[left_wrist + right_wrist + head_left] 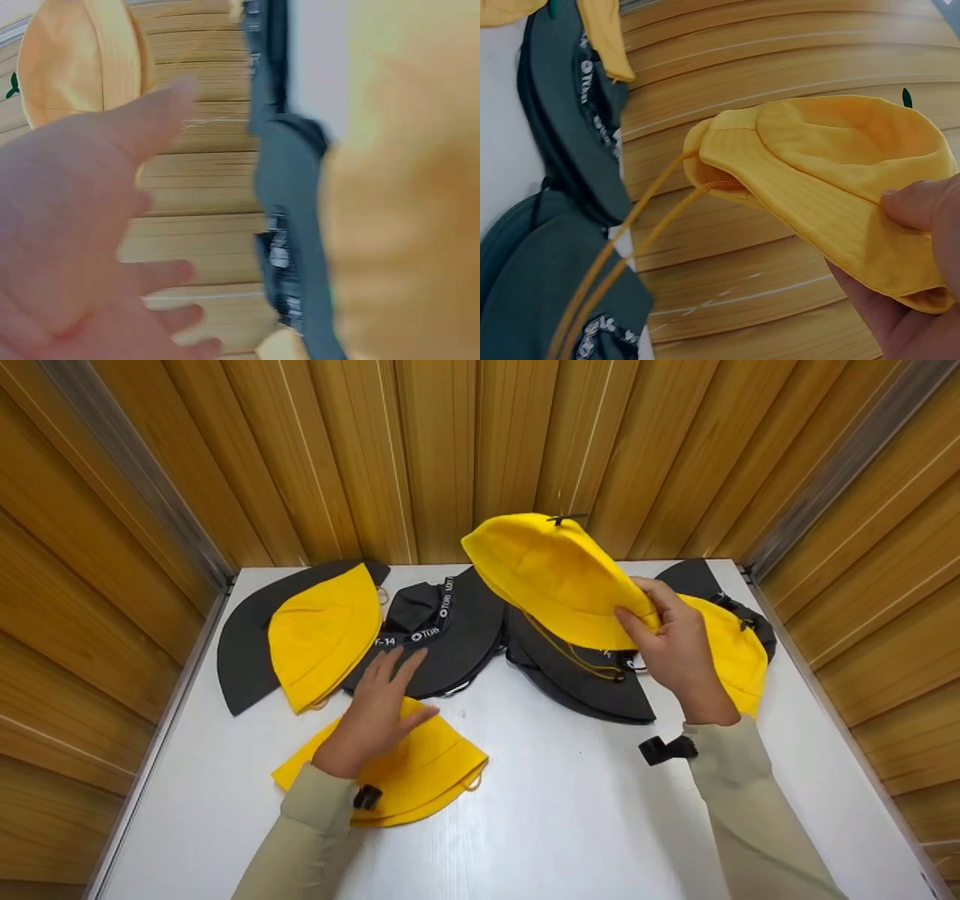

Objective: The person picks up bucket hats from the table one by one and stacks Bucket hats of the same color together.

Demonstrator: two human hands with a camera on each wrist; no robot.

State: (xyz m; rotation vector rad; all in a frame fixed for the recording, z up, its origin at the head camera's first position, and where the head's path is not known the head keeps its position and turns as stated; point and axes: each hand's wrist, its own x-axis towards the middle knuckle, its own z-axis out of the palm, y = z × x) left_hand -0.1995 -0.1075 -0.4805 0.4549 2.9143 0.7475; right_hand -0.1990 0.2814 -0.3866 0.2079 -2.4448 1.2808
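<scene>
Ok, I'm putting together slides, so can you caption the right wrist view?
Right hand holding a yellow hat by its brim, looped cord trailing past dark hats.

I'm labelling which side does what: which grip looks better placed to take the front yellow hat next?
Probably the left grip: it's empty and overlaps the front yellow hat in the head view, while the right grip holds a raised yellow hat.

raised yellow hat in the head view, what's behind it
Wood-panelled wall shows above the raised yellow hat, and part of a dark hat below. The dark hat's far side is covered, so it can't be seen.
</scene>
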